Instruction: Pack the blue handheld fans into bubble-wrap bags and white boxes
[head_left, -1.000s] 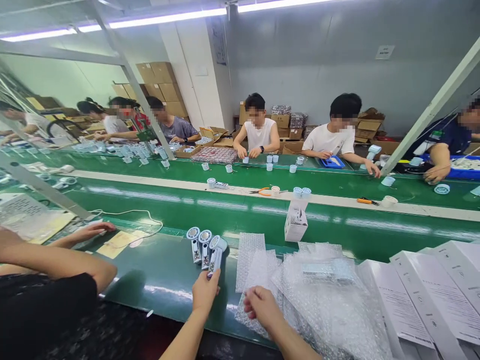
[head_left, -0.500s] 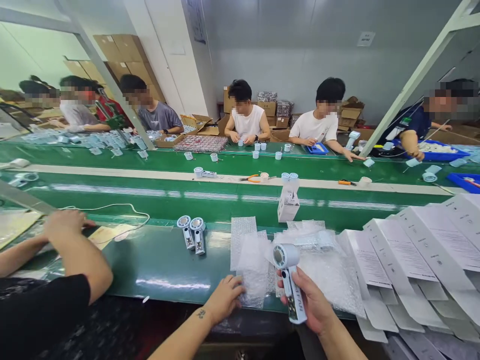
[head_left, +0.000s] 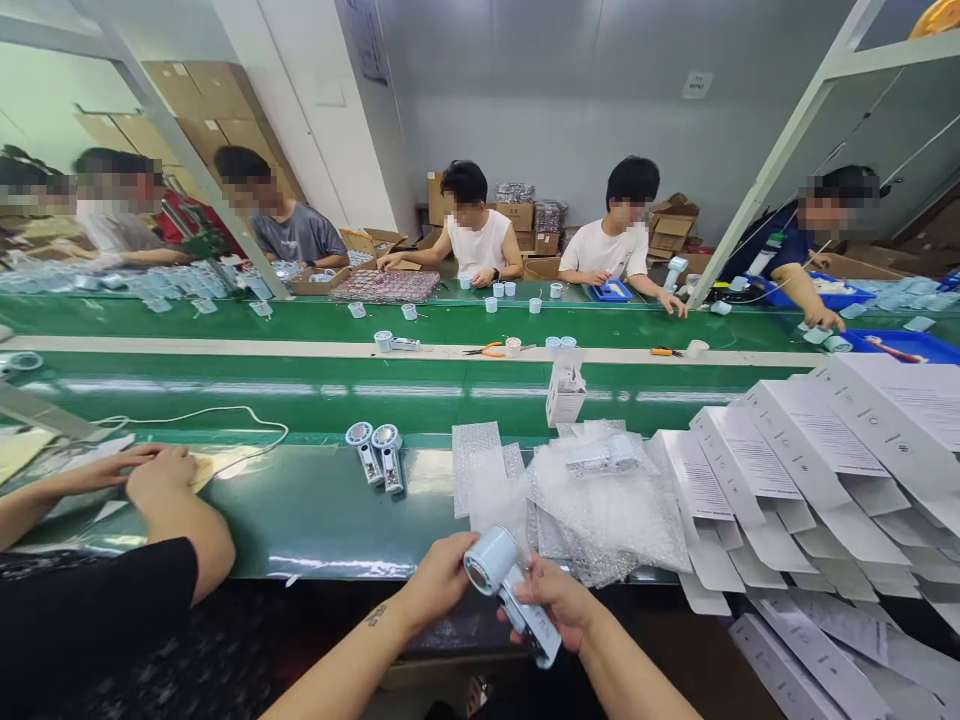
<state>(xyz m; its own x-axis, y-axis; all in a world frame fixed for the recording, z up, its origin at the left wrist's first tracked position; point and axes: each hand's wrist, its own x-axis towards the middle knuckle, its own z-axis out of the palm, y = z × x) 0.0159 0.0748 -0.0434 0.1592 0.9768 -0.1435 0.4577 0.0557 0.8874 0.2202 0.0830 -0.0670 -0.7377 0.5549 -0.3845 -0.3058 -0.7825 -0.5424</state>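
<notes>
My right hand [head_left: 561, 603] grips the handle of a pale blue handheld fan [head_left: 510, 592], held tilted near the table's front edge. My left hand [head_left: 441, 577] touches the fan's round head and pinches a clear bubble-wrap bag [head_left: 501, 497] that rises behind it. Two more fans [head_left: 377, 455] lie side by side on the green table, to the upper left of my hands. A heap of bubble-wrap bags [head_left: 607, 500] lies just beyond my right hand.
Flat white printed cartons [head_left: 795, 470] are fanned out at the right. A small white box [head_left: 564, 393] stands on the green conveyor belt [head_left: 300, 385]. A co-worker's arms [head_left: 150, 500] rest at my left. Several people sit across the line with parts, pliers [head_left: 486, 349] and cardboard boxes.
The fan went from my left hand on the table to my right hand, then came down toward me. My left hand left the bags on the table and rose to the fan's head with one.
</notes>
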